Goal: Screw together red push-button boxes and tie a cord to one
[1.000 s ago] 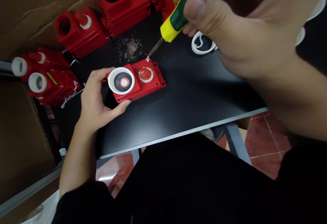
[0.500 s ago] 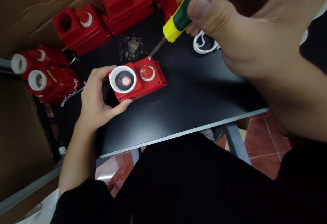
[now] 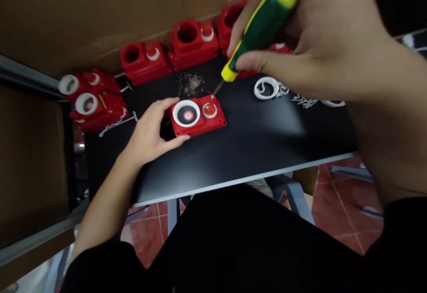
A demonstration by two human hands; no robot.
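A red alarm-like box (image 3: 200, 126) with a white ring round a dark disc and a red dome lies on the black table. My left hand (image 3: 151, 128) grips its left end, thumb on the near side and fingers on the far side. My right hand (image 3: 300, 52) is wrapped round the green and yellow handle of a screwdriver (image 3: 263, 30). The screwdriver's tip points down at a small silvery screw (image 3: 213, 96) on the box's far right corner. Whether the tip is seated in the screw head I cannot tell.
Several red housings stand along the back, one of them here (image 3: 146, 63), with more at the left (image 3: 100, 112). Brownish crumbs (image 3: 191, 83) lie behind the box. A white ring (image 3: 266, 88) and small white pieces (image 3: 304, 101) are at the right. A cardboard sheet (image 3: 100, 8) rises behind.
The view has shifted, so the table appears farther off and more to the right. The screwdriver handle now stands steeper, with its tip still at the same corner. My left hand keeps its grip.
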